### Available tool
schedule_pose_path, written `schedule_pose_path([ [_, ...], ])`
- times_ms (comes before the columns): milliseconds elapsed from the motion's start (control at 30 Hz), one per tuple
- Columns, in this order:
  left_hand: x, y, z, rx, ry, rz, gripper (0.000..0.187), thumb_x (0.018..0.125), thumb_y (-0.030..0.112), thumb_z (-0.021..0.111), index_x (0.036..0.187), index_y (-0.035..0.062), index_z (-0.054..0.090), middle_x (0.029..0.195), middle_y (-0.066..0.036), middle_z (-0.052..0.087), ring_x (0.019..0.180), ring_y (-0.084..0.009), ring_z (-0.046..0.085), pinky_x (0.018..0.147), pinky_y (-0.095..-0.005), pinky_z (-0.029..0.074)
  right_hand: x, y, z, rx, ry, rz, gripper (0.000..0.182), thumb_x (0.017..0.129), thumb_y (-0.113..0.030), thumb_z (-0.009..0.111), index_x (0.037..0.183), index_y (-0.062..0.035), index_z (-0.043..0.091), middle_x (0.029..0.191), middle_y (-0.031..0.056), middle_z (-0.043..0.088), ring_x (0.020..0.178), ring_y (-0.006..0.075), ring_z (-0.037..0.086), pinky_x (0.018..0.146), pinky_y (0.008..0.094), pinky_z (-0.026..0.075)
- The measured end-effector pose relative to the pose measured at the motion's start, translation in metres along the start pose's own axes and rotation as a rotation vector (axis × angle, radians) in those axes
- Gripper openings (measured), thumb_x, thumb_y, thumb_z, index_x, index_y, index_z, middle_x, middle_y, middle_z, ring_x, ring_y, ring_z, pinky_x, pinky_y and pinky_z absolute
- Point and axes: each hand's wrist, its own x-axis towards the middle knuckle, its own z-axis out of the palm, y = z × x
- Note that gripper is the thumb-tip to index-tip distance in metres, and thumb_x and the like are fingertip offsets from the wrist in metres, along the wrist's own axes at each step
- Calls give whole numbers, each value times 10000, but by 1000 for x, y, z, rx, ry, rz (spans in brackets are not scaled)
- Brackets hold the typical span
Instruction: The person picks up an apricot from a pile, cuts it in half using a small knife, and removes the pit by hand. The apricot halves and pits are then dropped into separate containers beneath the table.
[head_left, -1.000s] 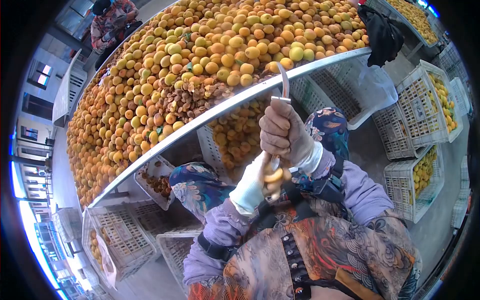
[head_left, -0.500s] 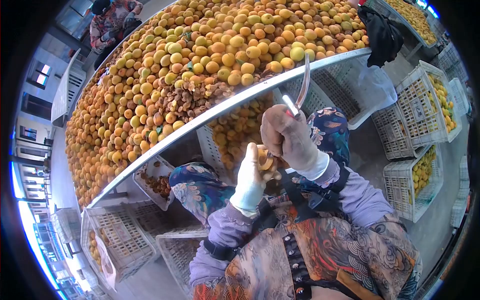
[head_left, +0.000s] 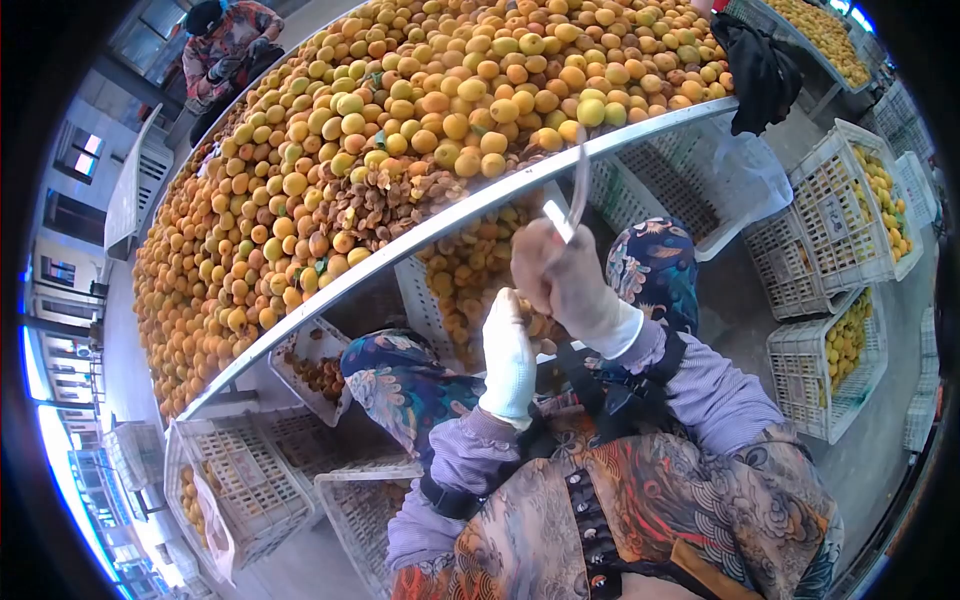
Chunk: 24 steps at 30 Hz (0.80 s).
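Observation:
My right hand (head_left: 567, 285), in a stained glove, is closed around a knife (head_left: 580, 185); its thin curved blade points up and away, and a white piece shows at the fist. Just to its left, my left hand (head_left: 508, 350) in a white glove is closed with the thumb side up. A bit of orange apricot (head_left: 540, 326) shows between the two hands, mostly hidden by the fingers. Below and beyond them, a crate (head_left: 422, 290) holds cut apricots (head_left: 470, 255) between my knees.
A metal-edged table (head_left: 400, 252) ahead bears a big heap of apricots (head_left: 440, 100) and a pile of brown pits (head_left: 385, 205). White crates (head_left: 820, 225) with fruit stand at right, more crates (head_left: 240, 470) at left. A dark cloth (head_left: 755, 75) hangs over the edge. Another person (head_left: 230, 55) sits far left.
My right hand and the knife have shifted left and slightly down. My left hand has turned, and the apricot that showed clearly in it is now mostly hidden.

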Motion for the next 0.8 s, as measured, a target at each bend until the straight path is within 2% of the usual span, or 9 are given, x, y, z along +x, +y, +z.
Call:
schedule_pose_path([
  [33, 0, -1, 0, 3, 1, 1, 443, 985, 440, 304, 1036, 64, 532, 815, -39, 554, 593, -95, 532, 491, -214, 472, 7, 9, -3, 33, 59, -60, 360, 924, -320, 520, 662, -73, 504, 465, -22, 419, 349, 65, 367, 323, 208, 244],
  [100, 2, 2, 5, 5, 14, 19, 458, 983, 453, 301, 948, 65, 541, 746, -31, 533, 536, -87, 491, 461, -206, 444, 10, 11, -8, 137, 160, 41, 445, 935, -353, 485, 563, -125, 395, 425, -52, 312, 320, 58, 279, 310, 217, 206],
  [133, 3, 0, 8, 38, 54, 53, 479, 982, 462, 291, 950, 57, 543, 686, -24, 503, 498, -87, 466, 445, -211, 423, 11, 12, -14, 139, 163, 40, 445, 935, -353, 485, 563, -125, 395, 425, -52, 312, 320, 58, 279, 310, 217, 206],
  [200, 6, 1, 5, -16, -3, 27, 484, 983, 461, 285, 959, 49, 539, 675, -23, 494, 494, -90, 461, 445, -216, 418, 19, 18, -27, 429, 196, 151, 527, 970, -383, 396, 513, -171, 241, 445, -48, 220, 333, 69, 214, 317, 218, 182],
  [300, 8, 4, 10, -98, -47, -3, 466, 985, 451, 288, 980, 45, 518, 657, -10, 484, 488, -83, 450, 445, -208, 397, 27, 25, -40, 613, 203, 172, 521, 973, -373, 385, 513, -188, 224, 432, -63, 186, 314, 71, 174, 296, 221, 163],
  [467, 10, 1, 18, -172, -53, 11, 433, 985, 442, 297, 997, 57, 495, 651, 1, 476, 488, -78, 453, 445, -198, 385, 30, 33, -52, 709, 156, 113, 457, 989, -325, 328, 564, -190, 228, 452, -75, 165, 324, 71, 136, 286, 219, 140],
  [533, 12, -4, 19, -124, -53, 65, 505, 969, 491, 308, 1008, 35, 520, 656, -28, 467, 500, -126, 451, 486, -245, 412, 28, 32, -53, 927, 204, 164, 445, 988, -323, 332, 575, -189, 236, 456, -77, 168, 325, 72, 136, 288, 223, 132],
  [700, 13, 5, 20, -163, -53, -12, 509, 964, 511, 308, 996, 53, 528, 663, -22, 451, 515, -112, 431, 493, -253, 409, 25, 11, -35, 558, 292, 158, 449, 980, -336, 375, 576, -186, 245, 461, -68, 173, 324, 76, 149, 296, 230, 147],
  [800, 21, 5, 12, -253, -193, -21, 531, 937, 559, 334, 1016, 69, 524, 691, -27, 467, 519, -92, 391, 495, -265, 415, 26, 0, -27, 440, 296, 176, 537, 960, -410, 411, 513, -187, 213, 444, -58, 190, 324, 73, 179, 302, 217, 155],
])
